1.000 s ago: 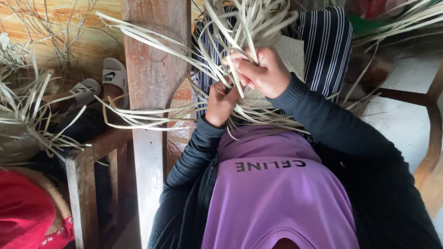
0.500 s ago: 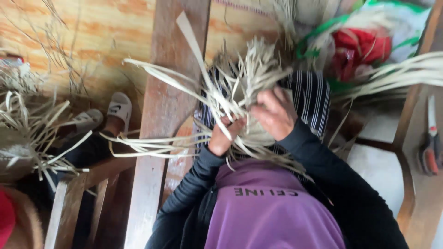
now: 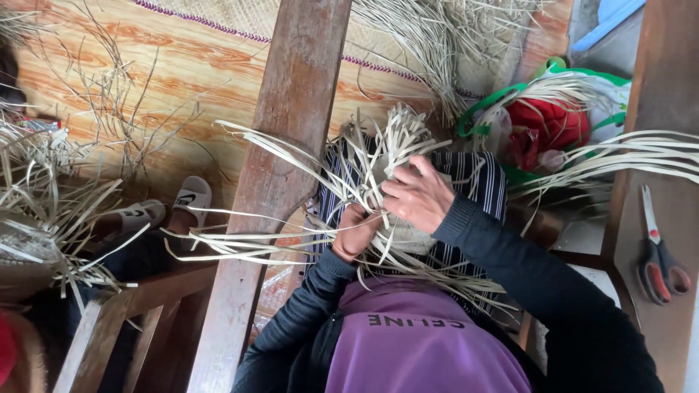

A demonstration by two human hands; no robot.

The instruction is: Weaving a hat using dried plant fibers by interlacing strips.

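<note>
A half-woven piece of pale straw strips rests on my lap over dark striped cloth. Loose strip ends fan out from it to the left and right. My left hand is closed around strips at the piece's lower left edge. Above it, my right hand lies on top of the weave, fingers pinching strips near its middle. Both arms are in dark sleeves, above a purple shirt.
A wooden post runs diagonally to the left of my hands. Red-handled scissors lie on a wooden surface at right. A green-handled bag with red cloth sits beyond. Two sandals and another straw piece are at left.
The view has swung so more floor and the scissors show. My hands sit lower in the frame, still closed on the strips, the right hand now flatter on the weave.
</note>
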